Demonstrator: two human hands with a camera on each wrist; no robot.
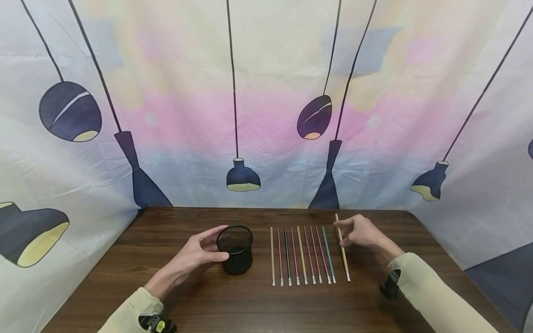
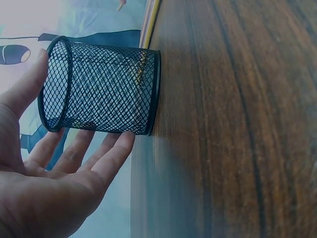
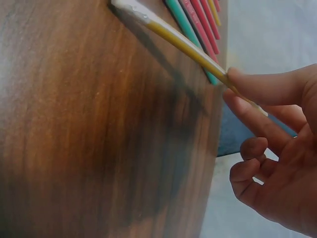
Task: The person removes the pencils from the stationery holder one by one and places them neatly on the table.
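Observation:
My left hand [image 1: 195, 254] holds a black mesh pencil cup [image 1: 238, 262], which stands upright on the table. In the left wrist view the thumb lies at the cup's rim and the fingers [image 2: 111, 161] touch its side. Between thumb and fingertips, my right hand [image 1: 361, 232] pinches a yellow pencil [image 3: 185, 47]. Its white eraser end is low by the tabletop, while the other end tilts up past the fingers. Left of that hand lies a row of several pencils, among them a teal pencil [image 1: 328, 254], a black pencil [image 1: 288, 254] and a yellow pencil [image 1: 272, 254].
The brown wooden table [image 1: 250, 305] reaches back to a hanging cloth [image 1: 275, 60] printed with lamps. Between the cup and the held pencil, the row lies side by side, erasers toward me. A dark wrist device [image 1: 390, 284] sits at the right sleeve.

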